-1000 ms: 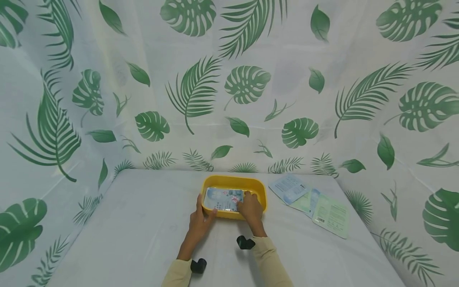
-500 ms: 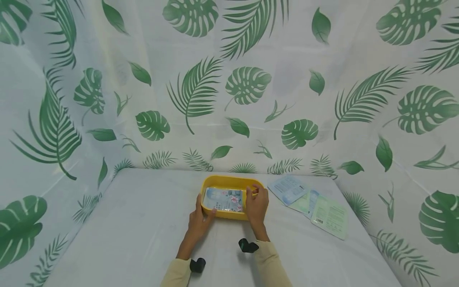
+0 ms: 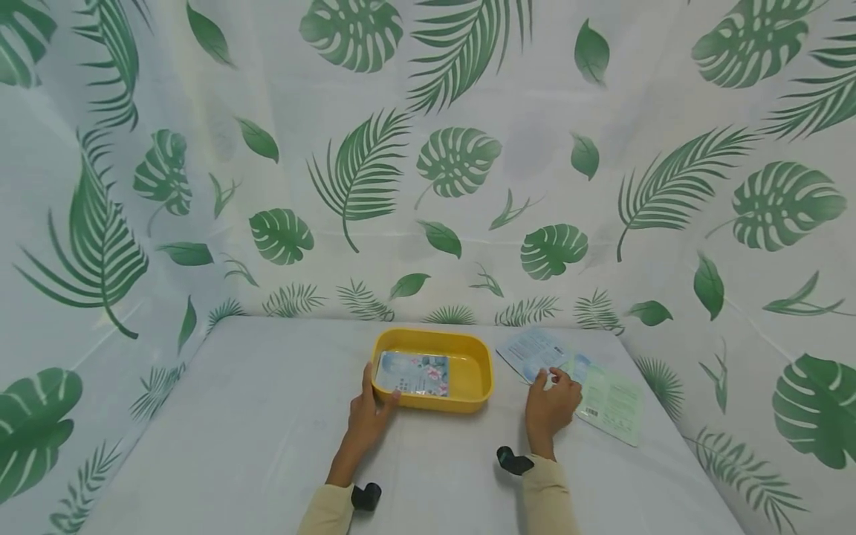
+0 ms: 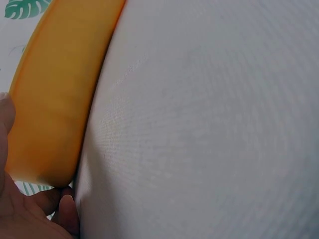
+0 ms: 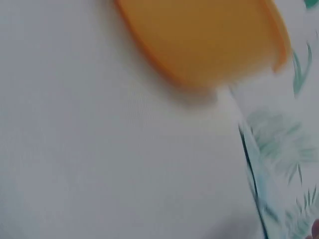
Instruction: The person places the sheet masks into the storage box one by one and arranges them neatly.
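A yellow plastic tray (image 3: pixel 471 375) stands on the white table, with a flat glossy blue packet (image 3: pixel 413 374) printed with flowers lying in its left part. My left hand (image 3: pixel 364 417) grips the tray's near left corner, thumb at the front rim and fingers along the end wall. The left wrist view shows the tray's outer wall (image 4: pixel 57 94) with fingers bent at its end. To the right of the tray, my right hand (image 3: pixel 552 407) hovers over the loose packets with fingers loosely bent and nothing seen in them. It partly hides a blue packet (image 3: pixel 527 351) beneath.
A light green packet (image 3: pixel 615 407) with a barcode lies at the right, overlapping others. The right wrist view, blurred, shows the tray's end (image 5: pixel 209 45) and a packet's edge (image 5: pixel 259 184). A leaf-printed sheet (image 3: pixel 461 282) rises behind the table.
My right hand has left the packet in the tray, lifted over the right rim and moved right to the loose packets. The left hand keeps its grip on the tray.
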The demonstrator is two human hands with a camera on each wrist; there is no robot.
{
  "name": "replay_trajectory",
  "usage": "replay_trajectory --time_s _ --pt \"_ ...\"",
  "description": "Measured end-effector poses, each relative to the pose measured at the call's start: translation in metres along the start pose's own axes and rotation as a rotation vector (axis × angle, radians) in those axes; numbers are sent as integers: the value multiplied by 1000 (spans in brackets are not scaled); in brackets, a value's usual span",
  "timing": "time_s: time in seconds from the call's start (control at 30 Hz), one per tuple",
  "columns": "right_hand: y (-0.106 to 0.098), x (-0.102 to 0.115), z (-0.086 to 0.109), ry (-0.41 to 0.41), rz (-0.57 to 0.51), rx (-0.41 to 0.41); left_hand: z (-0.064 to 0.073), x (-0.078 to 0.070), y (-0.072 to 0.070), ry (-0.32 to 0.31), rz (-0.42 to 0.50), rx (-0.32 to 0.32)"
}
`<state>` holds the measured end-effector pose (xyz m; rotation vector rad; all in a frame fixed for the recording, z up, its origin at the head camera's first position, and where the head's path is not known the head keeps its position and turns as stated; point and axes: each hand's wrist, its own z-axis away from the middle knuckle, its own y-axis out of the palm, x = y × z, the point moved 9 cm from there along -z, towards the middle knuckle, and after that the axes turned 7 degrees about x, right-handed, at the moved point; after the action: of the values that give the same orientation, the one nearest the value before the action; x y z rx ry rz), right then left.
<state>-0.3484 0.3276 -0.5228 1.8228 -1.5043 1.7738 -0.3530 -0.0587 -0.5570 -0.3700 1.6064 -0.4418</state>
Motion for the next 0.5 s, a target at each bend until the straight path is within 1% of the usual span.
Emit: replay_trajectory --time_s 0.03,0.07,0.17,0.3,0.4,0.5 --pt "-8 -11 -5 32 32 -13 0 1 0 -9 4 5" --pt "-17 -22 -10 67 63 -24 0 0 0 -5 1 4" --pt "-41 -54 -25 186 121 -46 1 0 0 -12 4 10" --pt "-64 -93 -38 358 188 -49 1 1 0 -17 12 9" --pt "-72 -112 -44 439 277 0 1 1 0 -10 8 1" --pt "-75 -121 -48 470 341 62 0 1 2 -1 0 0"
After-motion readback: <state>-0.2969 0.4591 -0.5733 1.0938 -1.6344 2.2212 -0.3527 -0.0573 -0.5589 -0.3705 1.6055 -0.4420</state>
